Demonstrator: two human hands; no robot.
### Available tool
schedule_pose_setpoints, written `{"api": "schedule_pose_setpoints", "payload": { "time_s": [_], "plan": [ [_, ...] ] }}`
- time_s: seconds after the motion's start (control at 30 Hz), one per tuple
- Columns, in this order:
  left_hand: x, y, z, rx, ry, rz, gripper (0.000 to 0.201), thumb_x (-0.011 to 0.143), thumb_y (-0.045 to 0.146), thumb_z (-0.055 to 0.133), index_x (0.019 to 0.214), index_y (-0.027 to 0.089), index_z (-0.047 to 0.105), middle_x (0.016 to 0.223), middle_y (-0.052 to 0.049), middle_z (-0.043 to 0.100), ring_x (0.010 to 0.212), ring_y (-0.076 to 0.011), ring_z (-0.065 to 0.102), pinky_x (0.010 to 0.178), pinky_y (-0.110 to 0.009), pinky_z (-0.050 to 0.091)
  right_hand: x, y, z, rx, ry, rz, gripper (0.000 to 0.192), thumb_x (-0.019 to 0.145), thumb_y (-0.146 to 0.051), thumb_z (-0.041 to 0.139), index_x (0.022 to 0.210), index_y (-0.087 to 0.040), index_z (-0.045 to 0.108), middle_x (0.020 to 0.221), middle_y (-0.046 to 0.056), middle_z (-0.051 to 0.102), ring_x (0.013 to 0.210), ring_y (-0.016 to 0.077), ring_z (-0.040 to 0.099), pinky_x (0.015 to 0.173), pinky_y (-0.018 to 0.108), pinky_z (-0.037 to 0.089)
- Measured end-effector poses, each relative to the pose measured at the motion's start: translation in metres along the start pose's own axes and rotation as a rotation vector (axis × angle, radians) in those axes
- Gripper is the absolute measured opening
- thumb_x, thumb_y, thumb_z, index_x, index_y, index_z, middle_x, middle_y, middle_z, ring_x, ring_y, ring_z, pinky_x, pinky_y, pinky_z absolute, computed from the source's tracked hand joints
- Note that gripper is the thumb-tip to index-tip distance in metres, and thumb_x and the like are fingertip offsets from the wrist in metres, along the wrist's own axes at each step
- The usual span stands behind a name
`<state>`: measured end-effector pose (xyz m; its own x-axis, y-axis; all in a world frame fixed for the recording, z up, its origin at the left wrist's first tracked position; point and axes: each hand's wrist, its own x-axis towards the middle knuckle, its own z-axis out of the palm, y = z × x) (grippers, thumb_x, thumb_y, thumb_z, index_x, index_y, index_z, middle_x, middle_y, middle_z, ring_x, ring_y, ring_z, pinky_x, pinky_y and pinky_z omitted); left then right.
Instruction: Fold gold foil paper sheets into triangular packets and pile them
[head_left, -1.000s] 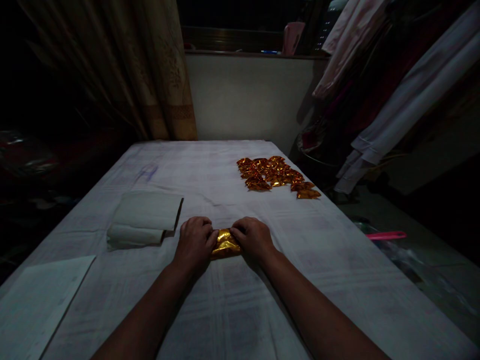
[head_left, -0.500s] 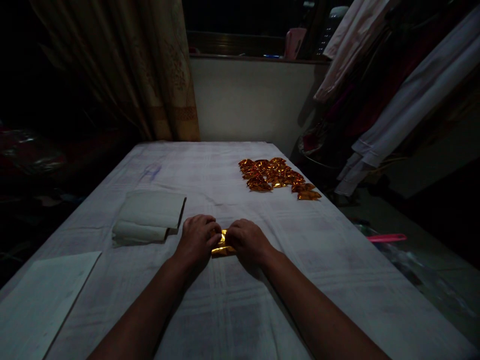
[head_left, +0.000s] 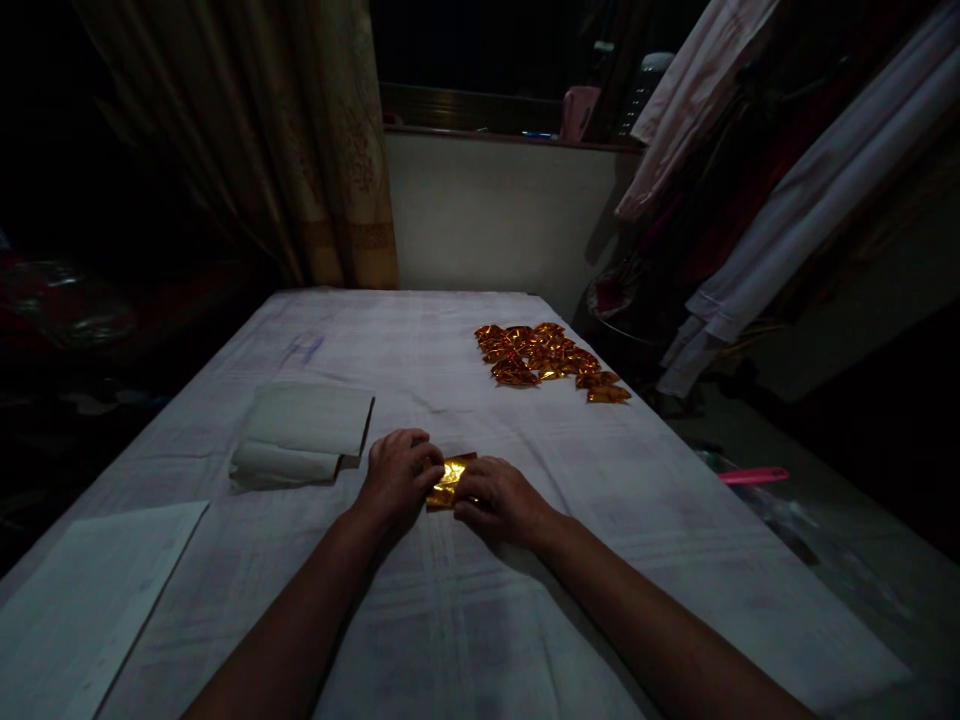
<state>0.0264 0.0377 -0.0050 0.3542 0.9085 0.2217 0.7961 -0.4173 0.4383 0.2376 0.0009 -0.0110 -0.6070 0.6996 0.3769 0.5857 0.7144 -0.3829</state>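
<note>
A small piece of shiny gold foil (head_left: 452, 478) lies on the cloth-covered table (head_left: 420, 620) between my hands. My left hand (head_left: 397, 472) has its curled fingers on the foil's left end. At the right end, my right hand (head_left: 499, 498) grips the foil between thumb and fingers. The foil's middle shows, fairly flat and creased; its ends are partly hidden under my fingers. Farther back on the right sits a pile of orange-gold foil packets (head_left: 544, 352), several of them, with pinched ends.
To the left lie a folded pale paper or cloth (head_left: 300, 435) and a flat white sheet (head_left: 97, 600). A curtain (head_left: 322, 150) hangs at the back left, clothes (head_left: 750, 240) at the right. A pink mug (head_left: 578, 113) stands on the sill; a pink handle (head_left: 754, 475) shows beyond the right edge.
My right hand has shifted slightly right and toward me. More of the foil shows, and it looks flatter and more spread than before. My left hand has hardly moved.
</note>
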Motion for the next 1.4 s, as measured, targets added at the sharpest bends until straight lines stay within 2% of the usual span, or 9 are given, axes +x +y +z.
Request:
{"api": "schedule_pose_setpoints", "payload": {
  "time_s": [0.13, 0.37, 0.53, 0.7, 0.83, 0.93, 1.17, 1.33, 1.4],
  "plan": [
    [0.000, -0.001, 0.001, 0.000, 0.007, -0.008, 0.011, 0.085, 0.026, 0.068, 0.088, 0.031, 0.077, 0.121, -0.002, 0.066, 0.122, -0.0278, 0.054, 0.108, -0.047, 0.035, 0.002, -0.017, -0.002, -0.011, 0.035, 0.008, 0.029, 0.091, -0.029, 0.067, 0.120, -0.022, 0.068, 0.128, 0.011, 0.067, 0.116, 0.0248, 0.060, 0.097, 0.040, 0.046],
    [0.001, 0.001, 0.000, 0.004, 0.008, -0.015, 0.008, 0.085, 0.028, 0.069, 0.088, 0.031, 0.076, 0.122, -0.003, 0.066, 0.122, -0.0272, 0.054, 0.108, -0.047, 0.036, -0.010, -0.044, -0.003, -0.153, -0.222, 0.133, 0.051, 0.098, -0.046, 0.057, 0.147, -0.030, 0.051, 0.161, 0.015, 0.036, 0.149, 0.0326, 0.031, 0.118, 0.056, 0.025],
    [0.001, 0.002, -0.002, 0.012, 0.000, -0.016, 0.009, 0.084, 0.026, 0.069, 0.088, 0.030, 0.076, 0.123, -0.004, 0.066, 0.124, -0.0280, 0.054, 0.108, -0.049, 0.036, -0.019, -0.057, -0.004, -0.146, -0.266, 0.169, 0.058, 0.098, -0.057, 0.053, 0.148, -0.027, 0.050, 0.162, 0.016, 0.036, 0.150, 0.0323, 0.030, 0.121, 0.056, 0.022],
    [0.001, 0.002, -0.001, 0.016, 0.006, -0.012, 0.010, 0.084, 0.025, 0.068, 0.088, 0.029, 0.076, 0.122, -0.004, 0.066, 0.123, -0.0275, 0.054, 0.107, -0.048, 0.036, -0.022, -0.074, -0.005, -0.095, -0.268, 0.161, 0.063, 0.101, -0.053, 0.050, 0.154, -0.020, 0.042, 0.159, 0.011, 0.043, 0.150, 0.0260, 0.032, 0.126, 0.048, 0.017],
    [0.000, 0.002, -0.001, 0.020, 0.012, -0.001, 0.010, 0.085, 0.025, 0.067, 0.088, 0.029, 0.076, 0.121, -0.004, 0.067, 0.123, -0.0273, 0.054, 0.107, -0.049, 0.036, -0.021, -0.080, -0.003, -0.078, -0.293, 0.153, 0.063, 0.101, -0.052, 0.049, 0.153, -0.016, 0.042, 0.161, 0.010, 0.039, 0.150, 0.0255, 0.032, 0.126, 0.044, 0.020],
    [-0.001, 0.002, -0.001, 0.024, 0.012, 0.001, 0.010, 0.085, 0.025, 0.066, 0.087, 0.029, 0.075, 0.120, -0.004, 0.067, 0.122, -0.0269, 0.055, 0.107, -0.048, 0.036, -0.025, -0.081, -0.004, -0.098, -0.283, 0.194, 0.063, 0.101, -0.050, 0.051, 0.150, -0.012, 0.046, 0.158, 0.013, 0.044, 0.148, 0.0253, 0.036, 0.125, 0.042, 0.023],
    [0.001, 0.001, -0.003, 0.030, 0.009, 0.004, 0.009, 0.084, 0.025, 0.067, 0.088, 0.028, 0.074, 0.122, -0.004, 0.067, 0.123, -0.0277, 0.055, 0.107, -0.049, 0.037, -0.052, -0.074, -0.007, -0.232, -0.214, 0.432, 0.062, 0.100, -0.049, 0.052, 0.149, -0.012, 0.048, 0.156, 0.018, 0.044, 0.146, 0.0321, 0.039, 0.121, 0.055, 0.029],
    [-0.012, 0.015, -0.005, 0.050, 0.039, 0.016, 0.008, 0.086, 0.022, 0.065, 0.088, 0.025, 0.071, 0.122, -0.007, 0.067, 0.122, -0.0294, 0.055, 0.108, -0.052, 0.034, -0.056, -0.072, -0.003, -0.254, -0.162, 0.450, 0.061, 0.099, -0.047, 0.054, 0.149, -0.013, 0.049, 0.155, 0.017, 0.045, 0.146, 0.0340, 0.040, 0.121, 0.058, 0.029],
    [-0.022, 0.027, -0.003, 0.060, 0.087, 0.071, 0.009, 0.086, 0.023, 0.065, 0.094, 0.024, 0.069, 0.129, -0.009, 0.064, 0.126, -0.0301, 0.052, 0.113, -0.053, 0.029, -0.056, -0.072, -0.001, -0.256, -0.145, 0.447, 0.061, 0.098, -0.047, 0.054, 0.150, -0.015, 0.048, 0.155, 0.016, 0.045, 0.146, 0.0334, 0.040, 0.121, 0.058, 0.029]
  ]
}}
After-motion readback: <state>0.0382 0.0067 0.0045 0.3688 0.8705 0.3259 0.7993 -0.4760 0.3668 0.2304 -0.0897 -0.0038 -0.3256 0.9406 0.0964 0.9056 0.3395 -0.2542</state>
